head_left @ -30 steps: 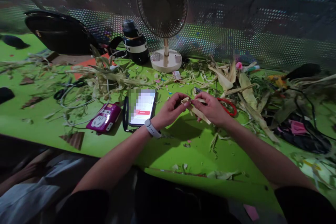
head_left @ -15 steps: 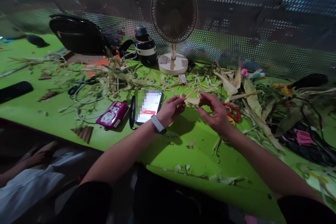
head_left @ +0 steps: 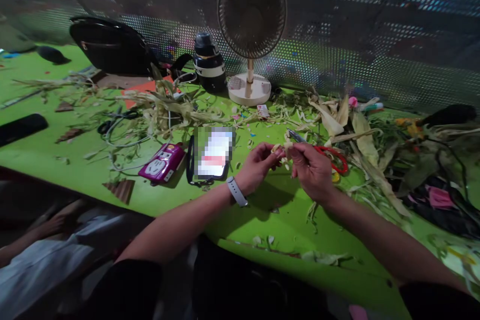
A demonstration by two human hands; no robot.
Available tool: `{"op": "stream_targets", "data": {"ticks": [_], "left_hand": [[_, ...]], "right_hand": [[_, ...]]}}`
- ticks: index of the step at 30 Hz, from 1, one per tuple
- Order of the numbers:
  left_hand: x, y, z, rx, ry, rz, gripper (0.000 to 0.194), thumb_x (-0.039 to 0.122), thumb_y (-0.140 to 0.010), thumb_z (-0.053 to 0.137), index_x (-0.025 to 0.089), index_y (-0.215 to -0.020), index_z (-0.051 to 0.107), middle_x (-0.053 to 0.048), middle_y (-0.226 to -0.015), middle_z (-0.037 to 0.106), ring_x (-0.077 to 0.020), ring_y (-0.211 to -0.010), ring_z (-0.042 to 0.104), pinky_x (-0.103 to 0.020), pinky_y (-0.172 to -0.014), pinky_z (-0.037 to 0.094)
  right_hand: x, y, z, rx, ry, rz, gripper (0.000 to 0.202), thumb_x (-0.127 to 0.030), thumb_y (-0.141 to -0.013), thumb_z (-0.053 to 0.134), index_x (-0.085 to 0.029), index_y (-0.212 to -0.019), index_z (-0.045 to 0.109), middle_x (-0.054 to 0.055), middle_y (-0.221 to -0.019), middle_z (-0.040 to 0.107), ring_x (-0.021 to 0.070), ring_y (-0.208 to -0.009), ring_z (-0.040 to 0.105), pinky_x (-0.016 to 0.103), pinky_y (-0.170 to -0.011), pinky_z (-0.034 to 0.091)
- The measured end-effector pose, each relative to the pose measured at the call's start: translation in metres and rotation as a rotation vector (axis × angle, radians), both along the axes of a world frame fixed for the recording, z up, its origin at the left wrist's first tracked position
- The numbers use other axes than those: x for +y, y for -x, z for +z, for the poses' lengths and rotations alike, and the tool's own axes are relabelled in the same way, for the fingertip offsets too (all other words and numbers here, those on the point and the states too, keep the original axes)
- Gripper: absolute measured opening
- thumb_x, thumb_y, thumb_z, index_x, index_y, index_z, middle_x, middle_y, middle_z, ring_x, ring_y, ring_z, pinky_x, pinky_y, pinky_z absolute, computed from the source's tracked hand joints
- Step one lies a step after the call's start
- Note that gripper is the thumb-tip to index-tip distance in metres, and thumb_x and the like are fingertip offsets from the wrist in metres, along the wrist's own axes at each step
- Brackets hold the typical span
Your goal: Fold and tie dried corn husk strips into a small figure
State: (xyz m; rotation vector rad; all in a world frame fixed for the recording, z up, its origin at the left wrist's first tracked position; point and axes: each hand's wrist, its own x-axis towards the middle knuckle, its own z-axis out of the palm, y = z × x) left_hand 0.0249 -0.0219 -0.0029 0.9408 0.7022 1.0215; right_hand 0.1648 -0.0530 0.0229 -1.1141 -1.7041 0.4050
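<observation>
A small pale piece of corn husk (head_left: 288, 145) is pinched between both hands above the green table (head_left: 270, 225). My left hand (head_left: 261, 164), with a pale watch band at the wrist, has its fingertips closed on the husk's left part. Thumb and fingers of my right hand (head_left: 310, 166) close on its right part. Just behind the right hand lie scissors with red handles (head_left: 335, 158), their blades pointing back and left. The husk's exact shape is partly hidden by the fingers.
A lit phone (head_left: 215, 154) and a purple power adapter (head_left: 162, 164) lie on the left. Behind stand a fan (head_left: 249, 89) and a black bottle (head_left: 209, 67). Husk scraps (head_left: 365, 142) cover the back and right. Another person's arm (head_left: 45, 235) shows at lower left.
Both hands have shifted slightly right and closer together. My right hand's fingers have closed more. The husk, spread out earlier, now looks bunched between the fingertips, and the scissor blades have come into view.
</observation>
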Motion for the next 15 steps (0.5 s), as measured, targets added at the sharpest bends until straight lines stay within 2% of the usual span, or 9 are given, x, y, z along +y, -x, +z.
{"op": "stream_targets", "data": {"ticks": [2,4,7,9,10,12,15], "left_hand": [[-0.0006,0.0000,0.0001,0.024,-0.014,0.002,0.040,0.045,-0.065,0.076,0.014,-0.078,0.055,0.004,-0.062,0.056,-0.0051,-0.056,0.049,-0.021,-0.056,0.038],[-0.0001,0.0002,-0.0001,0.030,0.005,0.001,0.039,0.045,-0.066,0.075,0.014,-0.078,0.055,0.004,-0.061,0.056,-0.0051,-0.055,0.049,-0.021,-0.056,0.038],[0.0013,0.0002,-0.0009,-0.014,0.078,-0.001,0.039,0.043,-0.064,0.077,0.014,-0.079,0.056,0.005,-0.061,0.056,-0.0046,-0.055,0.049,-0.020,-0.057,0.038],[0.0022,0.0002,-0.0014,-0.047,0.107,-0.009,0.041,0.042,-0.061,0.079,0.014,-0.078,0.056,0.005,-0.062,0.057,-0.0045,-0.055,0.050,-0.020,-0.057,0.039],[0.0025,0.0003,-0.0014,-0.054,0.114,-0.013,0.041,0.042,-0.060,0.080,0.014,-0.078,0.056,0.004,-0.063,0.058,-0.0045,-0.055,0.051,-0.020,-0.057,0.039],[0.0028,0.0003,-0.0010,-0.054,0.121,-0.011,0.041,0.042,-0.058,0.081,0.014,-0.076,0.056,0.004,-0.063,0.060,-0.0047,-0.056,0.052,-0.020,-0.057,0.040],[0.0031,0.0001,0.0004,-0.052,0.122,-0.003,0.042,0.041,-0.056,0.082,0.014,-0.076,0.056,0.004,-0.063,0.061,-0.0051,-0.056,0.054,-0.020,-0.056,0.041]], "right_hand": [[-0.0006,0.0002,-0.0012,0.064,0.131,0.018,0.019,-0.034,-0.094,0.046,-0.023,-0.097,0.061,-0.002,-0.071,0.061,0.0073,-0.045,0.049,0.022,-0.044,0.042],[0.0001,0.0000,-0.0021,0.064,0.169,-0.005,0.025,-0.037,-0.095,0.043,-0.023,-0.108,0.059,-0.002,-0.072,0.059,0.0080,-0.045,0.049,0.022,-0.044,0.043],[0.0020,-0.0005,-0.0018,-0.092,0.061,-0.047,0.037,-0.037,-0.095,0.042,-0.022,-0.126,0.054,0.006,-0.090,0.062,0.0151,-0.072,0.059,0.031,-0.066,0.052],[0.0035,-0.0014,-0.0008,-0.169,-0.038,-0.038,0.039,-0.037,-0.094,0.044,-0.023,-0.128,0.055,0.008,-0.098,0.062,0.0191,-0.087,0.060,0.037,-0.079,0.052],[0.0041,-0.0022,-0.0002,-0.172,-0.058,-0.023,0.038,-0.036,-0.093,0.044,-0.024,-0.127,0.057,0.008,-0.096,0.063,0.0193,-0.087,0.060,0.038,-0.080,0.052],[0.0051,-0.0041,0.0016,-0.116,-0.020,0.031,0.033,-0.035,-0.092,0.048,-0.026,-0.121,0.062,0.005,-0.088,0.064,0.0167,-0.077,0.060,0.035,-0.072,0.054],[0.0058,-0.0066,0.0056,0.093,0.168,0.087,0.027,-0.037,-0.085,0.060,-0.027,-0.110,0.067,0.000,-0.079,0.066,0.0115,-0.057,0.057,0.028,-0.054,0.052]]}}
